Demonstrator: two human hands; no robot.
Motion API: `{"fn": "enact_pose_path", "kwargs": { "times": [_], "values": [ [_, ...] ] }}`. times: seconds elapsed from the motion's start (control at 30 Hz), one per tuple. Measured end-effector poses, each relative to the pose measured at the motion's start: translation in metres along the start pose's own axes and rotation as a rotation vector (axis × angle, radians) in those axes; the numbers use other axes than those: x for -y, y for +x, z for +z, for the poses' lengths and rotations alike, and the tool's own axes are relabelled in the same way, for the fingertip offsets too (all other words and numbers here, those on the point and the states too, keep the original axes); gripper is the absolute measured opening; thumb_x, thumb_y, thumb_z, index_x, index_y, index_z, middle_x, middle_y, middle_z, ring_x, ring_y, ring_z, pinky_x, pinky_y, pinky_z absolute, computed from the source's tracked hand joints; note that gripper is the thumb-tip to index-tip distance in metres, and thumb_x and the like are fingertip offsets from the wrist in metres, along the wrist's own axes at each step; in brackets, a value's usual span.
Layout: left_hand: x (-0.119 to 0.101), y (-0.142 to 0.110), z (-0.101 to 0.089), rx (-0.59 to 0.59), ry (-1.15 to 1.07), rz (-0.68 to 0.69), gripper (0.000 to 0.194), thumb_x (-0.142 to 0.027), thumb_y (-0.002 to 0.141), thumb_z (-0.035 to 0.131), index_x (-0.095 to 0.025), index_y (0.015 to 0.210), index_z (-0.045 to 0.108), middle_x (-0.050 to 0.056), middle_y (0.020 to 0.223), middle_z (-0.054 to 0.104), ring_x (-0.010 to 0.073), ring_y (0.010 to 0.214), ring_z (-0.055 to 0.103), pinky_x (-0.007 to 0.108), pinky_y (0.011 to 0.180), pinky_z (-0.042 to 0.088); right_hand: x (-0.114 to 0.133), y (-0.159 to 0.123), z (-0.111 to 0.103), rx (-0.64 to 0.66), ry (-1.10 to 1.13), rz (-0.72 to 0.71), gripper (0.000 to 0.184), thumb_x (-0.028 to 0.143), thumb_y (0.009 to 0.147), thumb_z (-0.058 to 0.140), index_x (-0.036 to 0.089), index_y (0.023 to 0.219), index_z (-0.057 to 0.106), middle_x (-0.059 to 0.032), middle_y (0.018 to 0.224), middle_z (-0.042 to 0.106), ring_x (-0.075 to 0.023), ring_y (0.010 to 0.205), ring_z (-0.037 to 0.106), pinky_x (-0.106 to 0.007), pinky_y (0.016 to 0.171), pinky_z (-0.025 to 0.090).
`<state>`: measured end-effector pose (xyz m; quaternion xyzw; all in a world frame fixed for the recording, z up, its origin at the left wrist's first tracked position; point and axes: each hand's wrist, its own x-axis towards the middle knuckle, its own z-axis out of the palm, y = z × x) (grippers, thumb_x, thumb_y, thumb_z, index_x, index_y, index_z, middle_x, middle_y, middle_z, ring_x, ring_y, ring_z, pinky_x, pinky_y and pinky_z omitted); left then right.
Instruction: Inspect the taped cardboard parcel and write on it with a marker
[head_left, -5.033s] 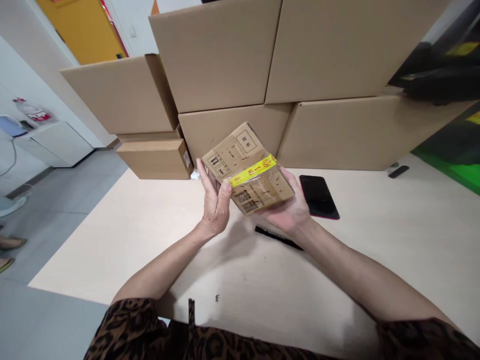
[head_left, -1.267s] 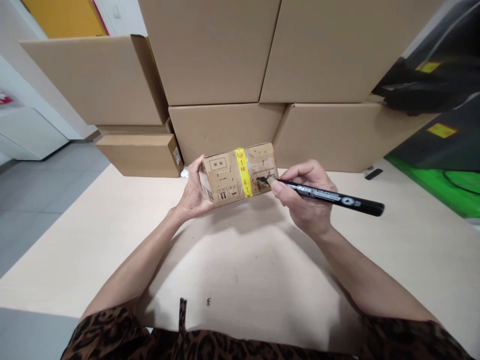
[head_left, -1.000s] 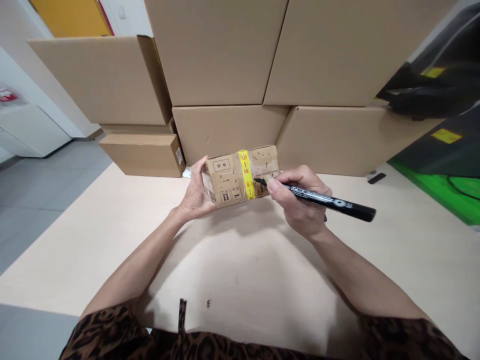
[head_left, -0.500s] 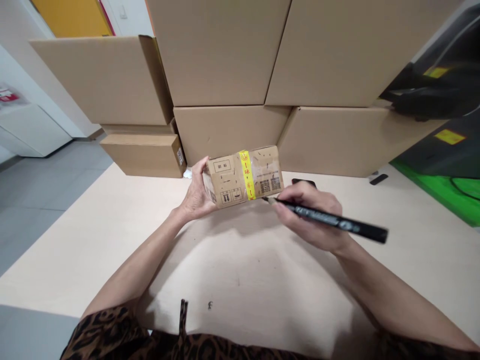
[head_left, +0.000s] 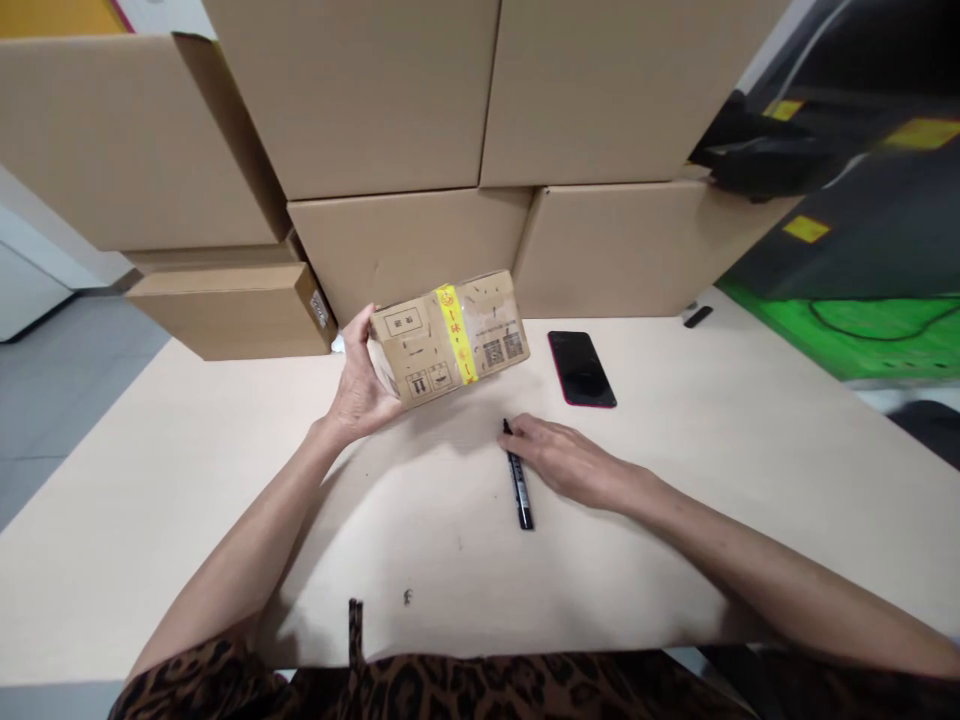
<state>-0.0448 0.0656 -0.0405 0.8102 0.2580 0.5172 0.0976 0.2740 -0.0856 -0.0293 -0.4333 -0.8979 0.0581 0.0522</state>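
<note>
My left hand (head_left: 357, 392) grips the left end of a small cardboard box (head_left: 424, 360), thumb over the upper edge and fingers underneath. The box is tilted above the table; yellow tape with red lettering runs across its printed face. My right hand (head_left: 562, 460) is closed at the tip end of a black marker (head_left: 520, 485), which points away from me at or close to the tabletop. Whether the marker rests fully on the table I cannot tell. Just beyond my right hand lies a black phone (head_left: 582, 369) with a red edge.
Large cardboard boxes (head_left: 352, 100) are stacked along the back of the pale table (head_left: 660, 560). A flatter carton (head_left: 225, 305) stands at the back left. A small black piece (head_left: 698, 317) lies at the back right, near a green surface (head_left: 817, 335).
My right hand has moved down and away from the box, and the marker has swung from pointing at the box's lower edge to lengthwise near the table. The phone is now uncovered.
</note>
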Motion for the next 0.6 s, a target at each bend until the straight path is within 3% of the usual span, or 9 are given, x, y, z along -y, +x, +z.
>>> {"fn": "enact_pose_path", "kwargs": {
  "times": [0.1,0.2,0.27,0.43,0.6],
  "values": [
    [0.001,0.002,0.001,-0.016,-0.031,0.01,0.153,-0.072,0.046,0.103,-0.039,0.168,0.016,0.016,0.158,0.04,0.0415,0.144,0.052,0.07,0.121,0.046,-0.023,0.002,-0.008,-0.059,0.115,0.319,0.042,0.029,0.108,0.046,0.015,0.142,0.067,-0.019,0.125,0.071,-0.0299,0.11,0.071,-0.043,0.095,0.059],
    [0.001,0.004,0.001,-0.017,-0.035,0.03,0.153,-0.072,0.046,0.103,-0.04,0.168,0.016,0.015,0.158,0.039,0.0403,0.142,0.054,0.069,0.119,0.048,-0.054,0.006,-0.017,-0.198,0.002,0.767,0.071,0.058,0.105,0.051,0.008,0.155,0.055,-0.0292,0.144,0.062,-0.044,0.132,0.062,-0.057,0.111,0.051],
    [0.001,0.004,0.002,-0.011,-0.032,0.037,0.153,-0.072,0.047,0.102,-0.039,0.168,0.015,0.015,0.157,0.04,0.0403,0.141,0.054,0.07,0.119,0.048,-0.073,0.008,-0.019,-0.155,-0.017,0.931,0.089,0.069,0.099,0.055,0.008,0.163,0.044,-0.0324,0.145,0.06,-0.0492,0.138,0.057,-0.06,0.112,0.047],
    [0.003,0.002,0.003,-0.015,-0.024,0.02,0.15,-0.072,0.049,0.101,-0.038,0.168,0.017,0.016,0.155,0.041,0.0412,0.143,0.052,0.071,0.12,0.046,-0.104,0.009,-0.016,-0.029,0.066,1.092,0.105,0.076,0.092,0.059,0.012,0.169,0.029,-0.0336,0.146,0.061,-0.0502,0.139,0.059,-0.059,0.11,0.047],
    [0.001,0.0,0.004,-0.015,0.004,0.025,0.147,-0.071,0.054,0.1,-0.036,0.169,0.015,0.018,0.158,0.038,0.0414,0.144,0.051,0.07,0.12,0.047,-0.124,0.008,-0.016,-0.193,0.399,1.165,0.133,0.064,0.065,0.089,0.007,0.167,0.027,-0.0358,0.15,0.061,-0.052,0.142,0.059,-0.059,0.116,0.047]
  ]
}}
